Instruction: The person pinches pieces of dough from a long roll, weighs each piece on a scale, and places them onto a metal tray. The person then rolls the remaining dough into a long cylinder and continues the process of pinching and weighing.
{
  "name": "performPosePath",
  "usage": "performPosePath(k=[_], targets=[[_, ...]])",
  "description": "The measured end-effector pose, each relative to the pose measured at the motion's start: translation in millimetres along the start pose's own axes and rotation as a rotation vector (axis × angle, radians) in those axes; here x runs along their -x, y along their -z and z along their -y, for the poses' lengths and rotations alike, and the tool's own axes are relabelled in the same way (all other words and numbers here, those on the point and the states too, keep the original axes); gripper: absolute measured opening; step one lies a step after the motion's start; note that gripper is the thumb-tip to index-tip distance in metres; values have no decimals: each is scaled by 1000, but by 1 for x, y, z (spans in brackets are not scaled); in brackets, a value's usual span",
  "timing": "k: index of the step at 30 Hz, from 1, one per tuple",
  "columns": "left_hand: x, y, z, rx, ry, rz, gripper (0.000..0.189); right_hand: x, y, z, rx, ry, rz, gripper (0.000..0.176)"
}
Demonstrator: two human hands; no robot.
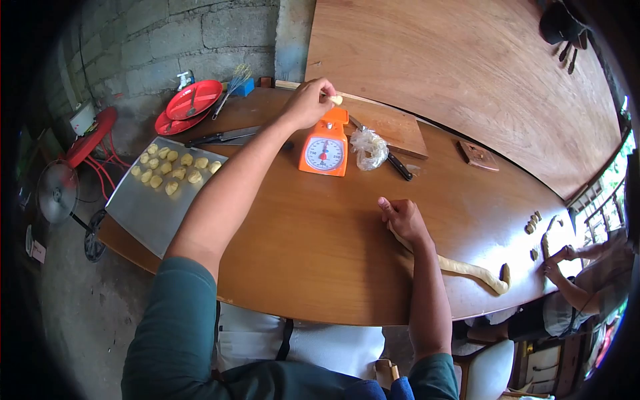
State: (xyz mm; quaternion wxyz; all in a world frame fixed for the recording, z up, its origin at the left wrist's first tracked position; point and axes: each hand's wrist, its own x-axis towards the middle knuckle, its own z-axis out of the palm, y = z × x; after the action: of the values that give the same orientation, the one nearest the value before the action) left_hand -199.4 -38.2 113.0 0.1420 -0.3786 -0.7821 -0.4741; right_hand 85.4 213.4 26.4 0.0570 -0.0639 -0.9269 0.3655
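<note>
My left hand (pixel 310 105) is closed on a small piece of dough (pixel 337 100) at its fingertips, above the top of an orange dial kitchen scale (pixel 325 143). My right hand (pixel 405 221) is closed near the middle of the table, with its fingers curled and thumb raised. A long dough rope (pixel 467 268) emerges beneath that hand, passes under my forearm and bends at its right end; the hand seems to grip its near end. On a metal tray (pixel 143 212) at the left sit several dough pieces (pixel 171 188).
Behind the scale lies a wooden board (pixel 393 131); beside it are a plastic bag (pixel 369 148) and a black-handled knife (pixel 400 167). Red plates (pixel 193 100) and a whisk (pixel 238 79) stand back left. At the right, a co-worker's hands (pixel 557 265) touch another dough strip (pixel 547 241).
</note>
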Motion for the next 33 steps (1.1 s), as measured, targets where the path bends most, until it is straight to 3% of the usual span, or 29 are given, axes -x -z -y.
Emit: performPosePath(k=[3,5,7,9,11,12,13,16,18,23,25,30,33], targets=[[-2,-1,24,237,-118,-113,29,0,-1,-5,28,-43,-5,66],[33,13,-4,304,-142,-207,32,2,-5,2,-94,-11,-17,63],[84,41,-42,413,-12,2,32,-6,-16,-22,-114,51,-62,64],[139,65,-54,130,-174,37,29,-9,-17,-30,-138,93,-45,67],[192,105,-83,60,30,140,23,-8,-15,-25,-107,114,-37,69],[214,120,-80,160,32,121,23,-7,-15,-22,-65,115,-56,70],[232,138,-77,217,152,100,22,-7,-15,-20,-72,116,-49,70],[284,187,-30,63,345,-97,22,-3,-12,-16,-20,35,-28,71],[320,210,-10,-201,406,-251,29,-1,-12,-10,8,70,-45,71],[337,209,-6,-220,562,-261,28,-5,-15,-20,10,78,-62,71],[328,208,6,-415,433,-155,28,-5,-17,-24,14,72,-59,71],[322,197,26,-606,531,-115,21,2,-14,-14,-1,56,-60,70],[329,196,28,-822,381,-169,20,4,-11,-9,41,49,-66,64]])
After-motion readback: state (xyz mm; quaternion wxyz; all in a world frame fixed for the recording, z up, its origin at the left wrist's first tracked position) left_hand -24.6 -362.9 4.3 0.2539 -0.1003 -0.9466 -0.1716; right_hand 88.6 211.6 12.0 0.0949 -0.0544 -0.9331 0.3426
